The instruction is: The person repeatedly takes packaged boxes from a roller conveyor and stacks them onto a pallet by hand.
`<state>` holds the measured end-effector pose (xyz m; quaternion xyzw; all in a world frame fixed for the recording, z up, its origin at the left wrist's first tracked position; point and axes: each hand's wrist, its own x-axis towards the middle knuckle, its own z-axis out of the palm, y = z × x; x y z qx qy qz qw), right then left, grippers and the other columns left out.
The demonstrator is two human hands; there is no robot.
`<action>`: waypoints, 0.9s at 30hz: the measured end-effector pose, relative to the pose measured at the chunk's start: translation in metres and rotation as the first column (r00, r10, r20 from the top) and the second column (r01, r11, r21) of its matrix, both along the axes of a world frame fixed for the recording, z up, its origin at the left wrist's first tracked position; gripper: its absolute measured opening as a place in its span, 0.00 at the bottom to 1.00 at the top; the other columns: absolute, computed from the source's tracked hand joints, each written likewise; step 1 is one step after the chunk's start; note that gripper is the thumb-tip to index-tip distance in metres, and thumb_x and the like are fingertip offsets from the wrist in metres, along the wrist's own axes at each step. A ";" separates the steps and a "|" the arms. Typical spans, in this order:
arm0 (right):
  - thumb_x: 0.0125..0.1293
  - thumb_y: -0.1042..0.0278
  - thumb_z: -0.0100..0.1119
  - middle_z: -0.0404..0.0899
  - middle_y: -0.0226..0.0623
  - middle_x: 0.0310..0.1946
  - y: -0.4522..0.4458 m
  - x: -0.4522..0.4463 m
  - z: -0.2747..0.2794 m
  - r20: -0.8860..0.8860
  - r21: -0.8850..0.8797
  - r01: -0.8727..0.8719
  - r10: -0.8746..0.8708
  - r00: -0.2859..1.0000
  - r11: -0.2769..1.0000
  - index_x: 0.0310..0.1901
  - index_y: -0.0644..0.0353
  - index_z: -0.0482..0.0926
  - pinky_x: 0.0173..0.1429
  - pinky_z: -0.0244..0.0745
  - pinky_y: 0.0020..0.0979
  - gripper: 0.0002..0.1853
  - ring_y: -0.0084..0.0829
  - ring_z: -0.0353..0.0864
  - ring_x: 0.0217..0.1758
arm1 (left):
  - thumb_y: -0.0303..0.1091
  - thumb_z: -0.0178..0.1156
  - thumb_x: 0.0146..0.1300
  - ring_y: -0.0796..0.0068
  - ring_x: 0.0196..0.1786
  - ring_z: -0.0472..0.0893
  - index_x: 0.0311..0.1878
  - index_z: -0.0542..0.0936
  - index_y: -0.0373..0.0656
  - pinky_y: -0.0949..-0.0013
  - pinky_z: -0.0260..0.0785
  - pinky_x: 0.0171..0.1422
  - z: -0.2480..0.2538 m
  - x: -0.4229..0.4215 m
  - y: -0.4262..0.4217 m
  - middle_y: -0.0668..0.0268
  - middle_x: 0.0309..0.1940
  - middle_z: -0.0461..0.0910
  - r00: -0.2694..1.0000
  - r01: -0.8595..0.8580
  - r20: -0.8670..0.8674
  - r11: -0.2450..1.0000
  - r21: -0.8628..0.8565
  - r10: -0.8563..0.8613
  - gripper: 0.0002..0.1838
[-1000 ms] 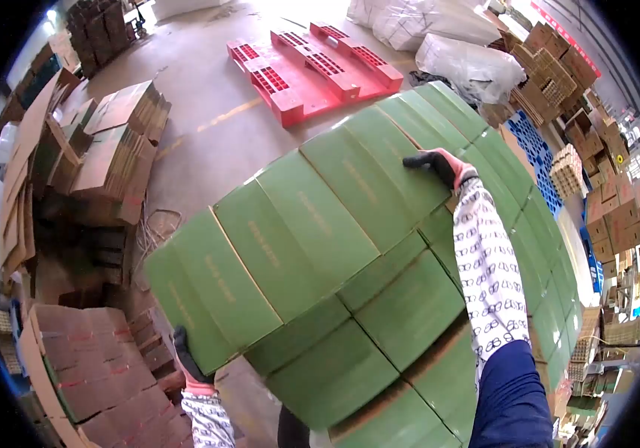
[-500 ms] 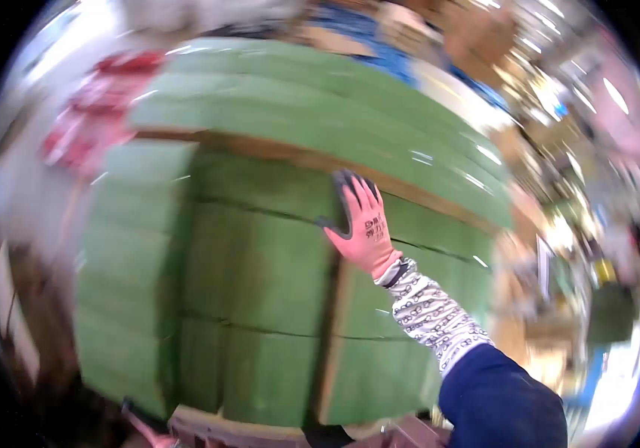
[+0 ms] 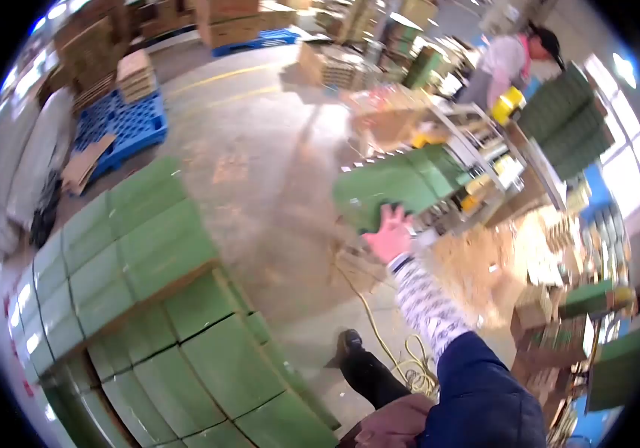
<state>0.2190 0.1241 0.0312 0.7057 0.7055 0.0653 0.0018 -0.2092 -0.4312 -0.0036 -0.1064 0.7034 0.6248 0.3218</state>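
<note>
My right hand (image 3: 392,233), in a pink glove with dark fingertips, is stretched out with its fingers spread. It is at the near edge of a green carton (image 3: 391,188) at the end of a machine; whether it touches the carton is unclear. At the lower left stands a stack of green cartons (image 3: 234,366), with a raised layer of them at its far side. My left hand is not in view.
A co-worker (image 3: 503,63) stands behind the machine (image 3: 477,153), near dark green stacked cartons (image 3: 565,112). A yellow hose (image 3: 368,306) lies coiled on the floor by my foot (image 3: 351,341). A blue pallet (image 3: 122,131) and plastic-wrapped bundles (image 3: 32,164) are at the left.
The view has swung right, from the carton stack to the machine. My right hand has left the stack and reaches toward another carton. My left hand, earlier at a carton's corner, has gone out of view.
</note>
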 end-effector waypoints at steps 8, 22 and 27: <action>0.48 0.59 0.66 0.51 0.55 0.65 -0.061 0.142 0.040 -0.521 -0.244 -0.458 0.282 0.805 0.855 0.62 0.61 0.60 0.67 0.58 0.47 0.40 0.59 0.49 0.68 | 0.50 0.41 0.68 0.59 0.68 0.57 0.72 0.50 0.55 0.54 0.60 0.64 -0.018 0.259 0.476 0.64 0.72 0.46 0.430 0.759 0.147 0.445 0.476 -0.891 0.31; 0.56 0.37 0.53 0.47 0.46 0.70 0.144 0.215 0.047 -0.320 -0.240 -0.004 -0.075 0.944 0.971 0.66 0.47 0.58 0.71 0.37 0.54 0.39 0.45 0.44 0.73 | 0.28 0.54 0.60 0.67 0.45 0.79 0.57 0.69 0.41 0.66 0.75 0.48 0.072 0.225 0.497 0.62 0.44 0.77 0.633 0.626 0.351 0.723 0.290 -0.690 0.20; 0.50 0.47 0.63 0.58 0.48 0.64 0.065 0.226 0.069 -0.601 -0.222 -0.206 0.033 0.799 0.953 0.61 0.54 0.65 0.71 0.48 0.45 0.38 0.45 0.55 0.69 | 0.30 0.58 0.57 0.66 0.46 0.79 0.56 0.70 0.41 0.65 0.73 0.50 0.095 0.225 0.638 0.63 0.46 0.77 0.504 0.818 0.228 0.545 0.186 -0.833 0.22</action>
